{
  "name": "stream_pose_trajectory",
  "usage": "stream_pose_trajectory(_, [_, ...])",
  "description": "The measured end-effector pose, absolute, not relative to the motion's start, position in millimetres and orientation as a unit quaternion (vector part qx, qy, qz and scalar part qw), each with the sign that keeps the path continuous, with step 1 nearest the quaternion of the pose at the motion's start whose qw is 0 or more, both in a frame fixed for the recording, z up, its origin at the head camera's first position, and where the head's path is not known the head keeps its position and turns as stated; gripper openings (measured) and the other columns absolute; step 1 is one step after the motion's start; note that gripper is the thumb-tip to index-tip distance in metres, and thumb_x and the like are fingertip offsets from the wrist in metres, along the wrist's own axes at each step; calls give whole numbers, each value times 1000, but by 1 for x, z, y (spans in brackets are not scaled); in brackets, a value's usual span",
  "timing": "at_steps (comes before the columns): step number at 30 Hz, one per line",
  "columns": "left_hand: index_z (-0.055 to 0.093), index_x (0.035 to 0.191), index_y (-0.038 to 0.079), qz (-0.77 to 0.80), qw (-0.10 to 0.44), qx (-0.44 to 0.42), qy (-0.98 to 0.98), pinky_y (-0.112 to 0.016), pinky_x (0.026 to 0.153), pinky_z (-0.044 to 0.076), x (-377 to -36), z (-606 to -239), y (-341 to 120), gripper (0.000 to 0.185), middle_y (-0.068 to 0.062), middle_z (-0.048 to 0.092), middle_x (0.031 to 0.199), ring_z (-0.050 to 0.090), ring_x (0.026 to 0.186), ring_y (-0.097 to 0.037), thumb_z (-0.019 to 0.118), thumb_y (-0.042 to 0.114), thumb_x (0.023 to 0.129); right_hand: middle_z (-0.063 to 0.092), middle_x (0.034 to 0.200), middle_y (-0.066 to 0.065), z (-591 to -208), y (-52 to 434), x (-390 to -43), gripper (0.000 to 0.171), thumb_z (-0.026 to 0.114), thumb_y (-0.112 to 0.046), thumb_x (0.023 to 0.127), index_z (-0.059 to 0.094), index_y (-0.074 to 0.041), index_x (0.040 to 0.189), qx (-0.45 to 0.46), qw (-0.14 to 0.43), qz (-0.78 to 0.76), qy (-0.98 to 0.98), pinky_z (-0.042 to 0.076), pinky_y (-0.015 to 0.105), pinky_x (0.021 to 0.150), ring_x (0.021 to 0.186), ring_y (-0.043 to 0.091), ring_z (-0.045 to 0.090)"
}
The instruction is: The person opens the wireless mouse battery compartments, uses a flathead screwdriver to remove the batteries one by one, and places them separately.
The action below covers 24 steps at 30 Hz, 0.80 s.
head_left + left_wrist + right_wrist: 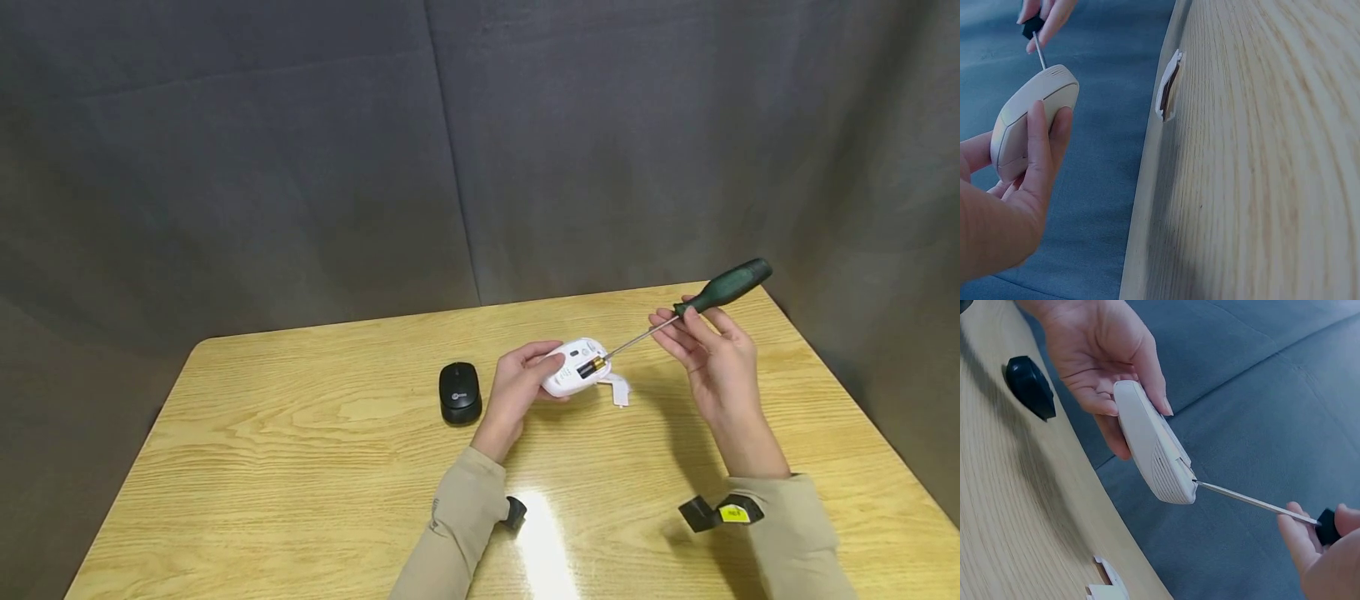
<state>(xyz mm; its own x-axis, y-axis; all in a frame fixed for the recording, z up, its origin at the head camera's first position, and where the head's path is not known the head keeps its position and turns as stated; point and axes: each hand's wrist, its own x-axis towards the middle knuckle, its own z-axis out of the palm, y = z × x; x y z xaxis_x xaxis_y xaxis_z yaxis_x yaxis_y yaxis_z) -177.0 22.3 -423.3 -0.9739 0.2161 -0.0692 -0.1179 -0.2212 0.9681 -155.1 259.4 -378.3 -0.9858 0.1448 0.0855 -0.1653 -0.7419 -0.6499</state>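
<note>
My left hand (519, 385) grips a white computer mouse (567, 379) above the table, its underside turned up in the head view. A battery (590, 367) lies in the open compartment of the mouse. With my right hand (716, 362) I pinch a screwdriver (727, 286) where the dark green handle meets the metal shaft. The shaft (1250, 500) reaches to the end of the battery compartment, and its tip is hard to make out there. On the table under the mouse lies the white battery cover (619, 390), apart from the mouse.
A black computer mouse (459, 393) sits on the wooden table (300, 467), left of my left hand. Behind the far table edge hangs a dark grey curtain (300, 167). Cameras are strapped to both wrists, the right one with a yellow label (733, 513).
</note>
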Motion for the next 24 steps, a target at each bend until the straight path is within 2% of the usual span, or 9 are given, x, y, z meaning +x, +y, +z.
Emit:
stream_pose_trajectory(9, [67, 125, -10, 779, 101, 40, 618, -33, 61, 61, -177, -424, 23, 30, -22, 73, 113, 69, 76, -15, 66, 4, 98, 74, 102, 27, -383, 267, -156, 15, 54, 6, 104, 69, 8, 106, -17, 27, 957, -287, 59, 45, 84, 97, 35, 75])
stream_pose_trajectory(18, [68, 124, -9, 776, 99, 38, 622, -30, 59, 60, -175, -423, 25, 29, -20, 73, 109, 68, 73, -14, 66, 4, 98, 72, 103, 31, -389, 278, -158, 14, 53, 3, 105, 65, 7, 107, -68, -33, 977, -198, 58, 51, 85, 98, 39, 74])
stream_pose_trajectory(24, [69, 123, -8, 762, 93, 41, 640, -40, 64, 62, -174, -422, 26, 28, -18, 73, 104, 67, 72, -14, 66, 5, 98, 72, 105, 31, -391, 283, -159, 16, 53, 2, 104, 68, 7, 105, -84, -54, 980, -171, 56, 52, 90, 99, 40, 74])
